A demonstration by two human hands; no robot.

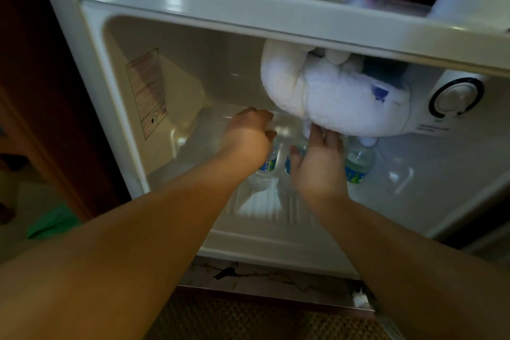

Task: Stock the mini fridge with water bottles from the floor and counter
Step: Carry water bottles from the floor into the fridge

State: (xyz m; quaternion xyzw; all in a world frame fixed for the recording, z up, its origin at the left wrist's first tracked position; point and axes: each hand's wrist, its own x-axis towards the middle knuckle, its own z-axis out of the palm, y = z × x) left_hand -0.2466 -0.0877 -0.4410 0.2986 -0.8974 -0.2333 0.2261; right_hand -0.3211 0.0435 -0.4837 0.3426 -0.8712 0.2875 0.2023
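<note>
**A:** Start with the big thing. The mini fridge (171,69) stands open, and a white plush toy (331,91) hangs from its top edge, crowding the space above the shelf.

**B:** So mind that first?

**A:** I'd say so. Keep the wrists low so it isn't knocked down. Three water bottles sit on the fridge floor: the left bottle (266,171) and middle bottle (288,165) close together, the right bottle (358,164) a little apart.

**B:** And the hands?

**A:** The left hand (248,135) curls over the left bottle's top, fingers bent round it. The right hand (320,157) has relaxed, slightly spread fingers on the middle bottle (a real grip I cannot tell). Best to nudge both backward, upright, leaving front room.
</note>
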